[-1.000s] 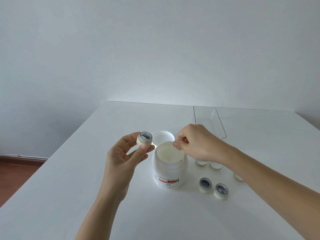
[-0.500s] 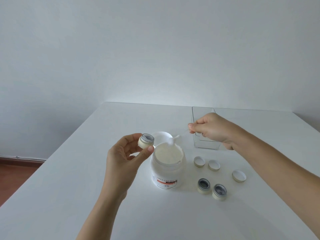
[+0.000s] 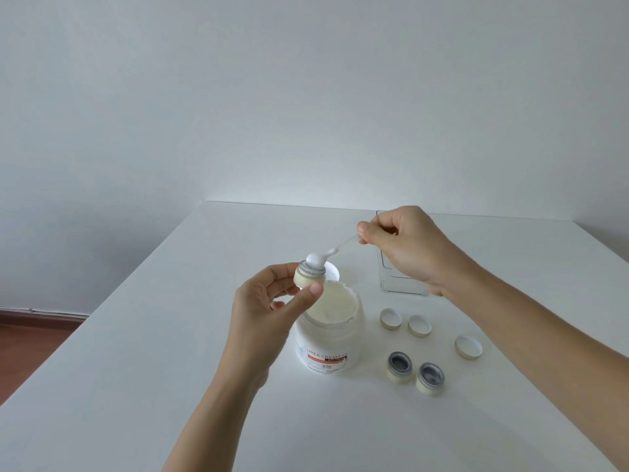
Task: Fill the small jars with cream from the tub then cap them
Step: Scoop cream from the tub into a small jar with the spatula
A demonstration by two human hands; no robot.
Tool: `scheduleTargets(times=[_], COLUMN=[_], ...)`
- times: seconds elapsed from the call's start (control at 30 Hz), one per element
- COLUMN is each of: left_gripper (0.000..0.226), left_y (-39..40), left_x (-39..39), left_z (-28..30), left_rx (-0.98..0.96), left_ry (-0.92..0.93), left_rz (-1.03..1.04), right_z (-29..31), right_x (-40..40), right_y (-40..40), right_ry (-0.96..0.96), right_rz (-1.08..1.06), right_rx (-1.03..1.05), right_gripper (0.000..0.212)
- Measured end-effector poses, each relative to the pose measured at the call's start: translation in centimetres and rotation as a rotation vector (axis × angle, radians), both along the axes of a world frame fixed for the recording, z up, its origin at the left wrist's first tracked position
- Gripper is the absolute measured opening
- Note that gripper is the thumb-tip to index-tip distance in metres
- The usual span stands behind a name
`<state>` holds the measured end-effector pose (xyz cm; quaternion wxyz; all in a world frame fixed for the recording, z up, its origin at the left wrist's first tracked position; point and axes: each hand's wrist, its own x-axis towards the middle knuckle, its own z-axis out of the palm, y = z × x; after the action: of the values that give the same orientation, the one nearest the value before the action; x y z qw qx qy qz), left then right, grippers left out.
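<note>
My left hand (image 3: pixel 269 304) holds a small cream-coloured jar (image 3: pixel 308 275) upright above the left rim of the open white cream tub (image 3: pixel 330 338). My right hand (image 3: pixel 405 247) pinches a clear little spatula (image 3: pixel 340 248); its tip carries a blob of white cream resting on the jar's mouth. Two more open small jars (image 3: pixel 399 366) (image 3: pixel 430 378) stand on the table to the tub's right. Three caps lie upside down behind them (image 3: pixel 390 318) (image 3: pixel 419 325) (image 3: pixel 468 346).
The tub's white lid (image 3: pixel 333 272) lies behind the tub, mostly hidden by the held jar. A clear plastic box (image 3: pixel 401 284) stands at the back right, partly behind my right hand. The white table (image 3: pixel 136 386) ends at the left, with wooden floor beyond.
My right hand lifted the spatula out of the tub with a scoop of cream and carried it left onto the held jar's mouth. My left hand raised the jar slightly.
</note>
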<state>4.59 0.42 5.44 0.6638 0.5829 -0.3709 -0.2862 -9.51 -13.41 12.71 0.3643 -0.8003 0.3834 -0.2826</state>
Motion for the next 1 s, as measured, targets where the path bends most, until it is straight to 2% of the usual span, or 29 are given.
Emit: scheduleTargets(times=[0.07,0.2,0.3,0.5,0.67,0.73,0.9,1.0], left_gripper=[0.033,0.036,0.035,0.034,0.036,0.035,0.033,0.034], left_y=[0.0,0.0,-0.1,-0.2,-0.1,-0.1,0.3,0.7], left_x=[0.1,0.2,0.3,0.2,0.4,0.6,1.4,1.8], left_z=[0.0,-0.1,-0.1,-0.1,-0.2,-0.2,-0.2,-0.3], left_rx=[-0.005,-0.018,-0.037,-0.064,-0.06,-0.062,-0.116,-0.16], left_ry=[0.019,0.072,0.092,0.114,0.107,0.102,0.082,0.101], left_rz=[-0.007,-0.021,-0.024,-0.013,-0.007,-0.002,-0.014,-0.049], right_z=[-0.4,-1.2,-1.8,-2.7,-2.9,-2.9,-2.7,-3.0], right_x=[0.0,-0.1,-0.4,-1.0,-1.4,-1.5,-1.9,-1.8], right_y=[0.6,2.1,2.5,2.3,2.4,2.3,1.8,1.4], right_ry=[-0.056,-0.205,-0.239,-0.272,-0.287,-0.303,-0.378,-0.207], right_rz=[-0.011,0.021,0.052,0.07,0.058,0.026,-0.061,-0.025], right_rx=[-0.177,-0.67,-0.982,-1.217,-1.227,-1.125,-0.725,-0.637], right_gripper=[0.027,0.016,0.017,0.023,0.018,0.014,0.013,0.012])
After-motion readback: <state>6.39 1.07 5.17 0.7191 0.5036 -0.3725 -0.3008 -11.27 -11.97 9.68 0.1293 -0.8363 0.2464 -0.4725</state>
